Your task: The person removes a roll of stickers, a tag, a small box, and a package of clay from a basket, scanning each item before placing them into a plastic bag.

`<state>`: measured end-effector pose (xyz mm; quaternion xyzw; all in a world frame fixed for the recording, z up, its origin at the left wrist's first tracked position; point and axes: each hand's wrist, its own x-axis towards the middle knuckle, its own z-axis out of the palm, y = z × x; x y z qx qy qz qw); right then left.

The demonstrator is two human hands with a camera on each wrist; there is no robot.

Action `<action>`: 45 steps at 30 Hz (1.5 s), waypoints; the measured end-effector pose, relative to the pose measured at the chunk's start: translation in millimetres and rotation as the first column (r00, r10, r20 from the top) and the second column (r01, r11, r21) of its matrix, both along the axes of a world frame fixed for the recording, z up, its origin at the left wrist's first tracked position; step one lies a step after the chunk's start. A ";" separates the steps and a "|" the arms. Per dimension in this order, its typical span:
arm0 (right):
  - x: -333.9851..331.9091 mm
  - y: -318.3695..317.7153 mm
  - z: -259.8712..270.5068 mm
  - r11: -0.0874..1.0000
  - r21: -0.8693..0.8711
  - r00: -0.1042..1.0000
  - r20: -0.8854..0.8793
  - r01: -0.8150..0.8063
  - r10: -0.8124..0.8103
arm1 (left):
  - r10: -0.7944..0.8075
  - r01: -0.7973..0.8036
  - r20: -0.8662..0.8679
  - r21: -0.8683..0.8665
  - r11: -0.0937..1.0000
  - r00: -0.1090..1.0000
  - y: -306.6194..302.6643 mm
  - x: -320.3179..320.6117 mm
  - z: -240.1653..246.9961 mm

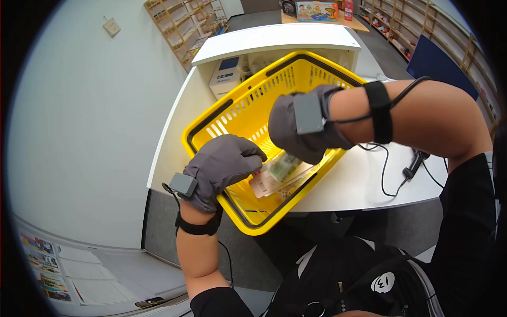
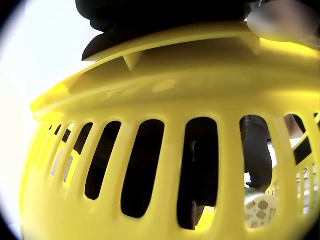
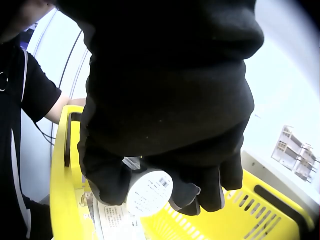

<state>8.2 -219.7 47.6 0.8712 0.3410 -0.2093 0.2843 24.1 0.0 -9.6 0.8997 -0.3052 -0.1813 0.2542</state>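
Observation:
A yellow basket [image 1: 248, 113] holds flat packages [image 1: 262, 186]. My gloved right hand [image 1: 301, 124] reaches inside it. In the right wrist view, the fingers of that hand [image 3: 165, 125] curl round a cylindrical container [image 3: 150, 193] with a printed white end. Its green-patterned side [image 1: 284, 166] shows below the hand in the head view. My gloved left hand [image 1: 224, 164] grips the basket's left rim, its fingers reaching over the inner side. From the left wrist, the slotted outer wall [image 2: 170, 175] fills the view, with the patterned container [image 2: 260, 209] visible through a slot.
The basket stands on a white counter [image 1: 338, 182] with a raised back shelf [image 1: 280, 39]. A white box [image 1: 227, 76] is behind the basket at left. Black cables [image 1: 388, 177] lie to the right. Shelving [image 1: 391, 26] and a table with boxes [image 1: 317, 11] stand beyond.

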 end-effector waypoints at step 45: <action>-222.3 -282.6 -117.3 0.403 0.836 0.704 0.028 0.373 -0.710 | -0.006 -0.353 -0.502 -0.618 0.703 0.865 -267.6 -141.6 -106.8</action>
